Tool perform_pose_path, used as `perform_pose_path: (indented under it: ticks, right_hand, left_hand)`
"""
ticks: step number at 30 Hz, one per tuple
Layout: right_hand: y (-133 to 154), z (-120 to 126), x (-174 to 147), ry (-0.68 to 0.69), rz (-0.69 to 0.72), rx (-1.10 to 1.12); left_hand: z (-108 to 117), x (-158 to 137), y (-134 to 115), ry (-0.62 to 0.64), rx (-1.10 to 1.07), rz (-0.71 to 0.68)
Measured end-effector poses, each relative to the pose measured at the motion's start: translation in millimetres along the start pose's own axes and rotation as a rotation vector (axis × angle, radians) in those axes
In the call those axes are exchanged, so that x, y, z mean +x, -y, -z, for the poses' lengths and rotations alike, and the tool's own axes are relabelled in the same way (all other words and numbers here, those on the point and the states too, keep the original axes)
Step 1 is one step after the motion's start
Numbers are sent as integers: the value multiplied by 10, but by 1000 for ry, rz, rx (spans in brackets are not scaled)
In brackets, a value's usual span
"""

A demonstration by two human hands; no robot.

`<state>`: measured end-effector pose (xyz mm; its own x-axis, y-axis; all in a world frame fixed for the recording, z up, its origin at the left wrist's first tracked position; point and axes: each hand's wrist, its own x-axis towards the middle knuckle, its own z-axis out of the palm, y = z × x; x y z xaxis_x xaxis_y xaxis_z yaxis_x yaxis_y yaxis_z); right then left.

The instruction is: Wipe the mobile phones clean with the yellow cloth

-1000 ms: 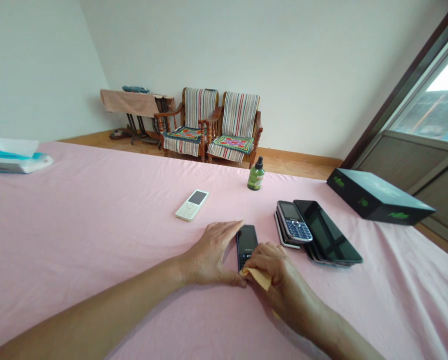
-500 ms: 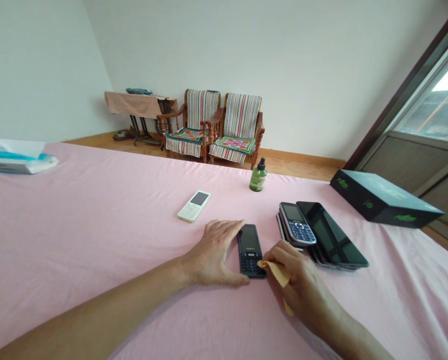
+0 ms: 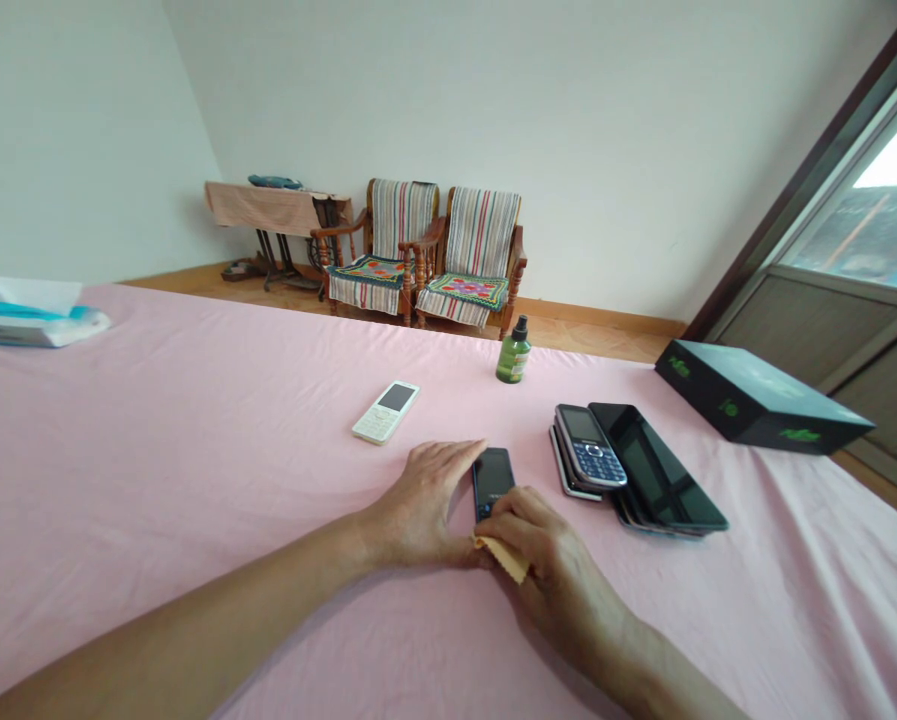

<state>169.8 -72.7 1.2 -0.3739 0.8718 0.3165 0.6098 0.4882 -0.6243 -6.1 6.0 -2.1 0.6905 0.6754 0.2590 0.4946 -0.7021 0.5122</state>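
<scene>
A dark keypad phone (image 3: 494,476) lies face up on the pink cloth, its lower half hidden by my right hand. My left hand (image 3: 427,508) grips it from the left, fingertips at the top corner and thumb near the bottom end. In my right hand (image 3: 539,540) a yellow cleaning cloth (image 3: 506,558) is pinched and pressed over the phone's keypad. Beyond my left hand lies a white keypad phone (image 3: 386,412). Right of my hands, another keypad phone (image 3: 590,446) rests on a small pile beside a stack of black tablets (image 3: 662,470).
A green spray bottle (image 3: 513,352) stands near the far edge of the pink-covered table (image 3: 215,430). A black box (image 3: 755,398) sits at the right, and a tissue pack (image 3: 32,315) at the far left. Two wooden chairs (image 3: 467,265) stand against the wall.
My right hand has slid leftward with the cloth across the phone's lower end, covering the keypad. My left hand has stayed at the phone's left side. The view has shifted slightly.
</scene>
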Motion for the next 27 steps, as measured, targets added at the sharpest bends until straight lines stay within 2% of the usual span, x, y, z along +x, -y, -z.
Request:
perform_pose_path:
  ticks: [8, 18, 22, 27]
  right_hand:
    - [-30, -11, 2, 4, 32, -13]
    - [-204, 229, -148, 20, -29, -116]
    - [-288, 278, -188, -68, -54, -156]
    - [-237, 170, -132, -144, -5, 15]
  left_hand:
    - [-15, -6, 17, -5, 1, -3]
    - [-23, -17, 49, 8, 30, -1]
    - [-25, -13, 61, 20, 41, 7]
    - [-22, -22, 61, 25, 28, 5]
